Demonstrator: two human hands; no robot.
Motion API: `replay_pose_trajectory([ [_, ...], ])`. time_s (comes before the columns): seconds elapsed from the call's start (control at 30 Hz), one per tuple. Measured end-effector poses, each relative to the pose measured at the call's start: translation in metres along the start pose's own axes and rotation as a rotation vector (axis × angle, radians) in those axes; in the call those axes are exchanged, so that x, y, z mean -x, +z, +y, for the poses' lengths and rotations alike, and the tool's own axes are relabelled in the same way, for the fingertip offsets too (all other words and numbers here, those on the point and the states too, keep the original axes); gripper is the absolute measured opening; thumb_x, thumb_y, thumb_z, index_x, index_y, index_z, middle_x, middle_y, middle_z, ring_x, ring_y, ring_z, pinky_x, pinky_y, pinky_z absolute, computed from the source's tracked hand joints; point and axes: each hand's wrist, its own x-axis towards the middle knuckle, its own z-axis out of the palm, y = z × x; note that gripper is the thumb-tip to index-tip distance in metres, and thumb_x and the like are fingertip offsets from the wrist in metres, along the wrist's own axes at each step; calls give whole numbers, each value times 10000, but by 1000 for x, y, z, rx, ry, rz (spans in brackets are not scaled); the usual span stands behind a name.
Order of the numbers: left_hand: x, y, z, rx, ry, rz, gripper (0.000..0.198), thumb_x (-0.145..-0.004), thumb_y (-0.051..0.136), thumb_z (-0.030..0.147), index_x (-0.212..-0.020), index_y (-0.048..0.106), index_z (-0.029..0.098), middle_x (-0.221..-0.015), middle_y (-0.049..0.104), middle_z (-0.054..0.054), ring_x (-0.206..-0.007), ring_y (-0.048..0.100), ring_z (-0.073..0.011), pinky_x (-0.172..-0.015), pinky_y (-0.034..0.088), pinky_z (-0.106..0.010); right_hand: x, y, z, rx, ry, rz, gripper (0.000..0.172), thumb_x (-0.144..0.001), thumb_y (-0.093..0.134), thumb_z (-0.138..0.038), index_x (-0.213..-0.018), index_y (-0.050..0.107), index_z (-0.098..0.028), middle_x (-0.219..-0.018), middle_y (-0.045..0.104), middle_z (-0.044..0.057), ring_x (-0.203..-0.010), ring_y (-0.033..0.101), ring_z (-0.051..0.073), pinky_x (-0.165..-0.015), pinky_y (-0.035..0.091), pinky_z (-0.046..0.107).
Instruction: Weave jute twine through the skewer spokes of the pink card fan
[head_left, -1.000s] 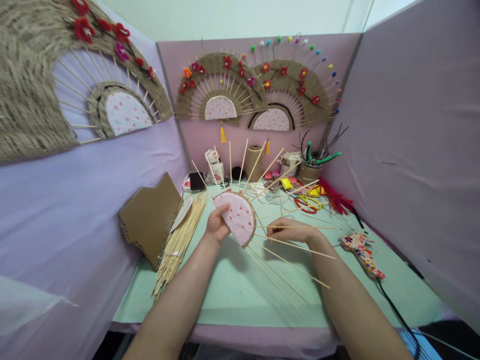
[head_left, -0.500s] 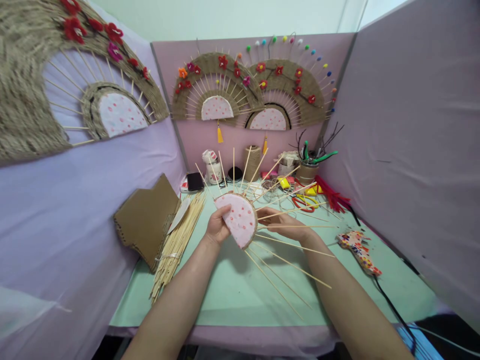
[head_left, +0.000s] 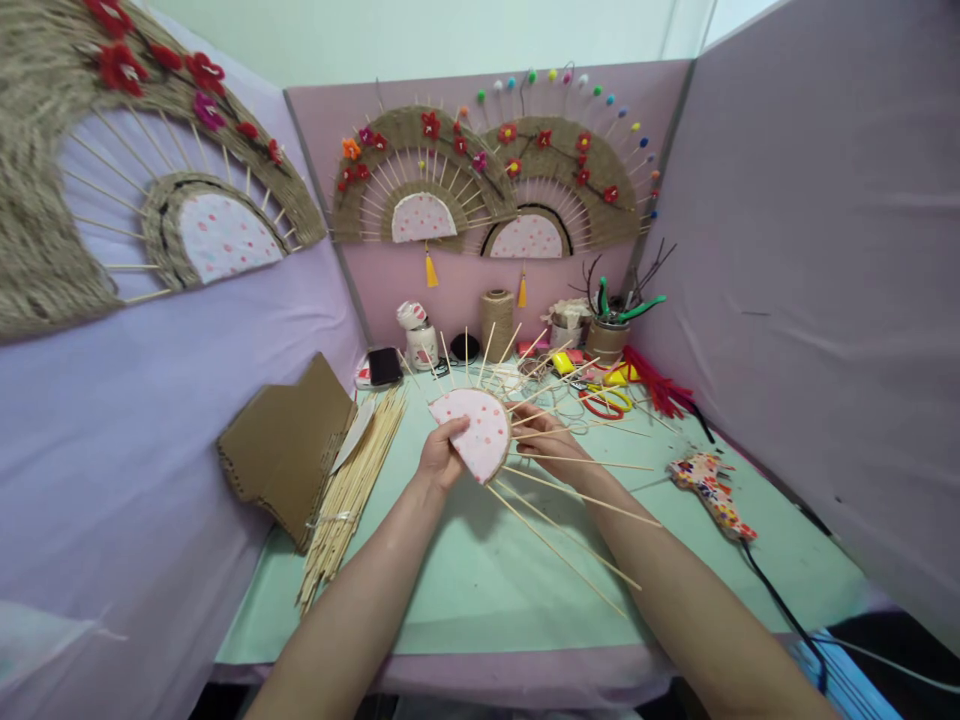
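Observation:
My left hand (head_left: 441, 452) is closed on a half-round fan frame (head_left: 486, 432), its thumb lying across the white, red-spotted face and its fingers behind. Thin wooden sticks (head_left: 574, 462) fan out from the curved edge, upward and to the right. A brown rim follows that curve. At the right side of the rim, my right hand (head_left: 546, 438) has its fingers curled in among the sticks. Its fingertips are partly hidden, and whatever they pinch is too small to make out.
Left lie a stick bundle (head_left: 352, 490) and folded cardboard (head_left: 289, 445). A twine spool (head_left: 496, 325), a jar (head_left: 421, 345) and scissors (head_left: 609, 402) sit at the back. A flower-patterned glue gun (head_left: 712, 492) with a cord lies right. Finished fans (head_left: 431, 135) hang on the wall.
My right hand has moved left, closer to the rim, its fingers more curled. The fan frame has tilted slightly in my left hand. The whole view has shifted a little.

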Motion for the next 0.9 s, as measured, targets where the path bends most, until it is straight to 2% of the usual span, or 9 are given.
replay_pose_trajectory([
  [0.17, 7, 5, -7, 0, -53, 11, 323, -654, 573, 19, -959, 617, 116, -782, 724, -48, -727, 678, -168, -923, 466, -334, 2, -6, -2, -17, -49, 60, 434, -636, 734, -259, -1049, 600, -269, -700, 498, -51, -525, 363, 68, -491, 273, 225],
  [0.37, 8, 7, -8, 6, -62, 3, 228, -664, 587, 37, -870, 626, 125, -778, 720, -42, -694, 665, -151, -868, 484, -311, 1, -7, 0, 16, -106, 92, 400, -617, 743, -250, -1002, 634, -252, -646, 432, -55, -536, 351, 77, -512, 283, 233],
  [0.5, 9, 5, -9, 13, -29, 6, 232, -663, 595, 46, -879, 627, 123, -782, 718, -38, -697, 661, -148, -850, 486, -299, 2, -5, 0, 21, -105, 99, 381, -601, 759, -257, -968, 658, -240, -658, 468, -44, -560, 397, 85, -526, 300, 235],
  [0.67, 14, 3, -13, 4, -28, -90, 333, -622, 599, 34, -942, 625, 121, -808, 719, -53, -757, 670, -186, -899, 465, -341, 1, -4, -1, -8, -116, 100, 386, -593, 771, -267, -965, 675, -239, -716, 560, -25, -614, 490, 102, -579, 368, 252],
  [0.77, 16, 3, -15, 9, -69, -133, 335, -608, 594, 27, -929, 629, 117, -778, 719, -49, -725, 671, -187, -880, 477, -347, 1, -3, 0, -23, -147, 109, 389, -570, 782, -285, -943, 687, -230, -768, 619, -3, -682, 543, 132, -639, 410, 280],
  [0.9, 14, 2, -14, 39, -68, -146, 323, -624, 576, 34, -931, 634, 115, -808, 721, -54, -735, 674, -185, -874, 480, -344, 2, -4, 2, 18, -131, 108, 404, -601, 753, -324, -989, 686, -234, -829, 657, 23, -685, 549, 143, -609, 406, 277],
])
